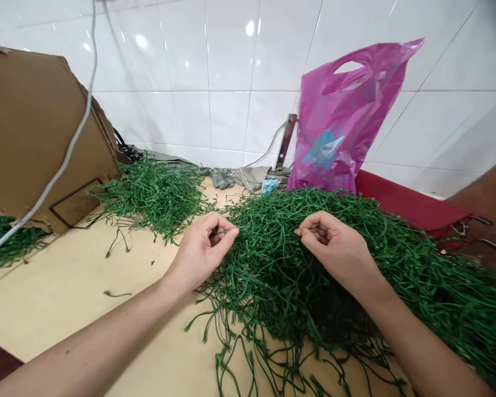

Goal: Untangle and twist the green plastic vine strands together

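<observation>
A large tangled heap of thin green stems [273, 264] covers the middle and right of the pale tabletop [66, 314]. At the heap's left side, my left hand [206, 245] is closed in a pinch, with a bit of green stem showing between its fingers. My right hand [334, 242] is over the heap, thumb and fingertips pressed together; whatever they hold is too small to make out. Behind my left hand lies a smaller green pile [152, 193]. A single loose stem [118, 294] rests on the table at the left.
A cardboard box [33, 127] stands at the left, with a white cable [76, 132] hanging in front. A pink plastic bag [343, 121] stands upright against the tiled wall, beside a red object [409, 201]. Grey cloth [223, 177] lies along the wall.
</observation>
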{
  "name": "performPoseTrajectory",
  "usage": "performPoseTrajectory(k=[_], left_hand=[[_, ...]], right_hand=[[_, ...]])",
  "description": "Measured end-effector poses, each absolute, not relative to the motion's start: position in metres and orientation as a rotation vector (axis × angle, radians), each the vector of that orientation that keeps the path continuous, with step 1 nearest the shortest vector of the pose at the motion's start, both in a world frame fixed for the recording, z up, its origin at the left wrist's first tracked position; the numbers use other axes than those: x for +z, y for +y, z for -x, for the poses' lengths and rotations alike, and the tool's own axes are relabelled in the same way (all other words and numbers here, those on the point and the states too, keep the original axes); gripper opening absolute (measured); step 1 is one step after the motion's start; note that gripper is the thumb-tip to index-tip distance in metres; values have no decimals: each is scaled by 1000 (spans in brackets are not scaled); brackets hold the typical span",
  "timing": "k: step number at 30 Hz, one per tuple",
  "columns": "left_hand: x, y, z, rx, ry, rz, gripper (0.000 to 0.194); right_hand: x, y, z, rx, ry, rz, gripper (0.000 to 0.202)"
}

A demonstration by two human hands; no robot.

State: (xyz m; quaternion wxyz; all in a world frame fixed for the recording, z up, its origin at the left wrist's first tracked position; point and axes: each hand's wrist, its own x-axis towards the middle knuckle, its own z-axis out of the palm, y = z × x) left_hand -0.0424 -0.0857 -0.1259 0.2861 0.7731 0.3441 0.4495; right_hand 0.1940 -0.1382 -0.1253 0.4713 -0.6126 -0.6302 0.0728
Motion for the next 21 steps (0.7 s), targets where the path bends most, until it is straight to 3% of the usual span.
performPoseTrajectory(k=[8,11,16,21], left_hand=[[-128,-90,38,1130,804,-1885,15],[-127,-95,37,1103,745,-2000,13],[-126,-97,36,1064,718,-2107,12],[-128,-99,33,1015,710,-2161,11]], right_hand=[[-110,-157,-155,-119,-1606,1317,17],[-111,-164,-141,85,-1659,1263,30],[-123,-161,-134,626,-1510,1288,12],[-128,-156,-137,487,-1546,1447,7]])
